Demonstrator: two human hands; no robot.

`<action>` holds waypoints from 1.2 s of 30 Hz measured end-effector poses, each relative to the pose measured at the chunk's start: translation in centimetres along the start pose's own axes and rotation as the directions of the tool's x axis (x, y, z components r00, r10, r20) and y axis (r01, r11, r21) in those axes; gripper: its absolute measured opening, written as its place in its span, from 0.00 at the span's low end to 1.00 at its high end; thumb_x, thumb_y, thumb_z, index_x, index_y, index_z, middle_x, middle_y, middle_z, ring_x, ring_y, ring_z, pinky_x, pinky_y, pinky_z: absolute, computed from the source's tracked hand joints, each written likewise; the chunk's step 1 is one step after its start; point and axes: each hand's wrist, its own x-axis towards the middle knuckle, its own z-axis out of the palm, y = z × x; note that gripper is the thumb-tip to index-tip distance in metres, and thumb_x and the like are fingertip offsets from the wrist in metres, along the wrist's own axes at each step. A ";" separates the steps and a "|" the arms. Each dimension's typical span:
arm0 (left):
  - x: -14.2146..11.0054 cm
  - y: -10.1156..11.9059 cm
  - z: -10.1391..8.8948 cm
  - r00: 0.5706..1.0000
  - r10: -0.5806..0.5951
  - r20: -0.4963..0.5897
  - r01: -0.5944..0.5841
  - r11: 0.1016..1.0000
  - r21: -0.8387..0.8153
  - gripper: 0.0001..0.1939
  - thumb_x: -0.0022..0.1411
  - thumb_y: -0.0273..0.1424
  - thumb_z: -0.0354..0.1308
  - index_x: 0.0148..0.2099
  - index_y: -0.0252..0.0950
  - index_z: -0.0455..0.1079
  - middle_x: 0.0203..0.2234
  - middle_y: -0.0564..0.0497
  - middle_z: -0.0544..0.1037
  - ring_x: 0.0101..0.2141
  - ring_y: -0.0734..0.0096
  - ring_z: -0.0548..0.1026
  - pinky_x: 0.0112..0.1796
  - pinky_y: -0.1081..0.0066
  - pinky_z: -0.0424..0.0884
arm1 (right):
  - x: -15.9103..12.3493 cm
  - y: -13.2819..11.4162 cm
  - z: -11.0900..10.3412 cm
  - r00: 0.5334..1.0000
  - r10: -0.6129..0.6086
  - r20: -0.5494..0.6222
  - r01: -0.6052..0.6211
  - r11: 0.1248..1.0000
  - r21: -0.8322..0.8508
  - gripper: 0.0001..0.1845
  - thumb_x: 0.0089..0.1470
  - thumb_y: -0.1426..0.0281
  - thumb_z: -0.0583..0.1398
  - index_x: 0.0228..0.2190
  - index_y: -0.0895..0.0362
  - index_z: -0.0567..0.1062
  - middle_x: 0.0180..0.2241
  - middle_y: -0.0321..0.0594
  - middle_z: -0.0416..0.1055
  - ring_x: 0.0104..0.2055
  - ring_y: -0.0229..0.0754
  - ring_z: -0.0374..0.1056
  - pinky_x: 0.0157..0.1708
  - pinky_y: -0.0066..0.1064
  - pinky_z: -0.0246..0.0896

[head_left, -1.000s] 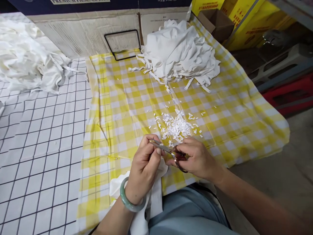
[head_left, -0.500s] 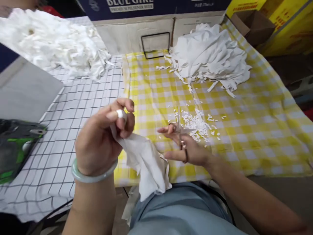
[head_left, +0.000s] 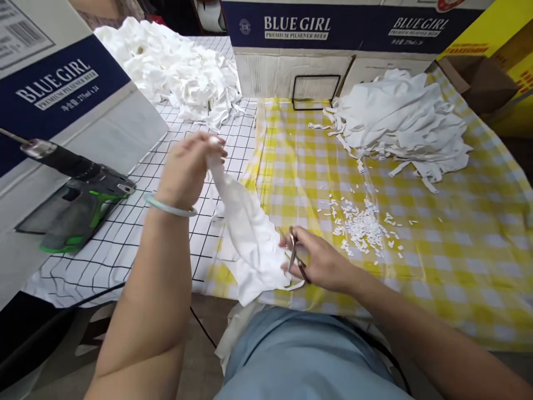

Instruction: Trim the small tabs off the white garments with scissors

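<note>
My left hand [head_left: 185, 169], with a pale green bangle at the wrist, is raised and closed on the upper end of a white cloth piece [head_left: 245, 228]. The cloth slants down to the right, its lower end spread at the table's near edge. A thin strip shows at its lower right corner. In my right hand [head_left: 327, 260] is a pair of small scissors [head_left: 293, 253], hooked over the fingers. The fingertips are beside the cloth's right edge; whether they pinch it I cannot tell. The scissors' tips are hard to make out.
Small white snippets [head_left: 366, 228] lie scattered on the yellow checked tablecloth [head_left: 470, 244]. Behind them sits a heap of white cloth pieces [head_left: 403, 119]; another white pile [head_left: 175, 72] is at the back left. A cordless drill [head_left: 83, 194], beer cartons [head_left: 291, 72] and a black wire frame [head_left: 315, 91] stand around.
The view has turned left. My left hand has lifted its end of the cloth and drawn it out longer. My right hand has come to the cloth's lower edge with the scissors.
</note>
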 end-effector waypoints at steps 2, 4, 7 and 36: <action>-1.7 -1.5 0.7 0.998 -0.006 -0.059 0.015 0.988 0.153 0.06 0.57 0.33 0.58 0.34 0.36 0.66 0.42 0.44 0.72 0.41 0.62 0.70 0.39 0.62 0.68 | -1.8 0.4 0.2 0.994 -0.086 0.068 0.096 0.982 -0.164 0.14 0.45 0.75 0.66 0.33 0.55 0.67 0.38 0.40 0.70 0.44 0.45 0.65 0.47 0.40 0.59; -5.0 -2.1 0.5 0.995 0.009 -0.102 0.024 0.949 0.315 0.06 0.57 0.32 0.59 0.35 0.36 0.66 0.39 0.45 0.72 0.38 0.64 0.69 0.37 0.65 0.66 | -3.2 1.4 0.7 0.983 -0.157 0.099 0.177 0.951 -0.252 0.13 0.43 0.81 0.62 0.30 0.55 0.67 0.34 0.38 0.69 0.43 0.45 0.64 0.50 0.43 0.55; -11.3 -2.2 -0.6 0.948 -0.259 0.185 0.152 0.879 0.451 0.20 0.64 0.40 0.53 0.22 0.38 0.59 0.17 0.54 0.63 0.21 0.72 0.61 0.26 0.68 0.58 | -4.2 2.3 1.5 0.982 -0.189 0.020 0.187 0.946 -0.266 0.17 0.36 0.87 0.57 0.28 0.55 0.65 0.30 0.36 0.67 0.39 0.43 0.63 0.48 0.42 0.55; -15.9 -1.1 -1.2 0.897 -0.306 0.320 0.370 0.914 -0.165 0.09 0.68 0.34 0.51 0.37 0.38 0.68 0.28 0.53 0.68 0.30 0.73 0.65 0.31 0.73 0.62 | 8.7 -4.4 0.3 0.985 -0.055 0.165 -0.043 0.842 0.538 0.15 0.41 0.71 0.68 0.28 0.57 0.66 0.25 0.29 0.63 0.26 0.31 0.57 0.27 0.24 0.53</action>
